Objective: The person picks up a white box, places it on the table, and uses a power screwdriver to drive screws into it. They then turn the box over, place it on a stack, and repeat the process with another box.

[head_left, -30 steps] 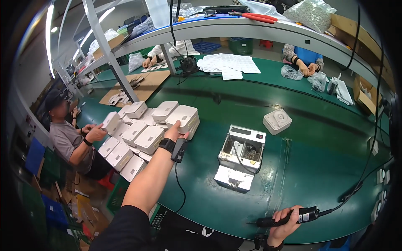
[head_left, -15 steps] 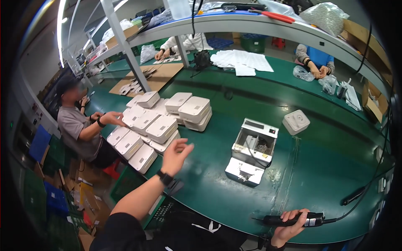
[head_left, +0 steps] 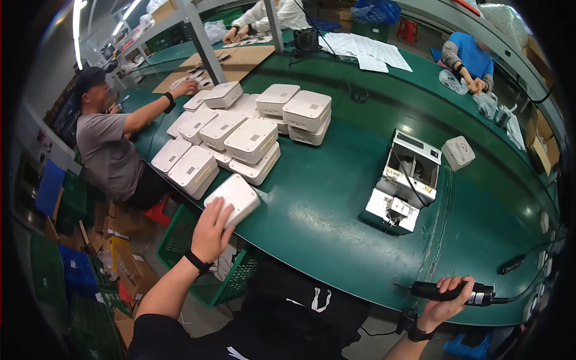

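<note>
My left hand (head_left: 210,237) grips a white square plastic unit (head_left: 235,199) by its near side, fingers over its top, at the table's front edge. Just beyond it, more white units (head_left: 251,141) lie in stacked rows. In my right hand (head_left: 449,303), at the front right, is a black electric screwdriver (head_left: 433,291) with its bit pointing left and its cable trailing right. Between the hands but farther back stands a screw feeder (head_left: 409,174) with an open top. A single white unit (head_left: 458,153) sits beyond it.
A green crate (head_left: 222,288) with pale pieces inside stands below the table edge. At left a co-worker (head_left: 114,129) reaches toward parts on cardboard. Another black screwdriver (head_left: 511,264) lies at right. Two people work across the far bench. White sheets (head_left: 367,49) lie at the back.
My left hand has come down onto a white unit at the table edge and now holds it. The co-worker's arm has stretched farther away. The view has shifted; my right hand still grips the screwdriver.
</note>
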Motion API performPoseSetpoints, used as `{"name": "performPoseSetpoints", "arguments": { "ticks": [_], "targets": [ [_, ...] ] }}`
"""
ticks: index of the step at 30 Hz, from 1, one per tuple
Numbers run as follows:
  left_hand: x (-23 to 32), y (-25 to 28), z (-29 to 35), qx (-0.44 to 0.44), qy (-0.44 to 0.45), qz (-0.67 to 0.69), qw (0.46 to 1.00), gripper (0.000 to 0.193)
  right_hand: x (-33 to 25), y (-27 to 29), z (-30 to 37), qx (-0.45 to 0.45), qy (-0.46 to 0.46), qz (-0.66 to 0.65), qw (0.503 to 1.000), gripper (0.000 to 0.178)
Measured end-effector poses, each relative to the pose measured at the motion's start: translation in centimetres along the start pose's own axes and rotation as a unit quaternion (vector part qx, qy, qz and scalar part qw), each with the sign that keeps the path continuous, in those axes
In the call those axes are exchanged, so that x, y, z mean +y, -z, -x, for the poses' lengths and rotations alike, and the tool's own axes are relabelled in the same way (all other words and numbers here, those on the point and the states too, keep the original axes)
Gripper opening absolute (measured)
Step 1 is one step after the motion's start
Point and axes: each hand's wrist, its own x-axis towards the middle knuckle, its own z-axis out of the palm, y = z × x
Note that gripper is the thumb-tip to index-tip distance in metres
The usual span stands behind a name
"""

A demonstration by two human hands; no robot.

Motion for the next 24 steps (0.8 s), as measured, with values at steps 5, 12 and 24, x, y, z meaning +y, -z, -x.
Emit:
{"name": "performPoseSetpoints", "arguments": {
  "ticks": [5,12,24],
  "targets": [
    [3.3,-0.1,-2.5,-0.072,-0.196,0.133,0.969,0.058,-1.5,-0.4,1.5,0.016,0.040,0.031,0.999,0.017],
    [9.0,-2.2,-7.9,-0.140,-0.446,0.235,0.852,0.062,-1.9,-6.1,0.3,-0.162,-0.013,0.060,0.985,0.016],
    [15.2,-5.7,-11.9,-0.232,-0.314,0.450,0.803,0.088,-3.0,-19.4,-3.5,-0.238,0.096,0.060,0.965,0.017]
  ]
}}
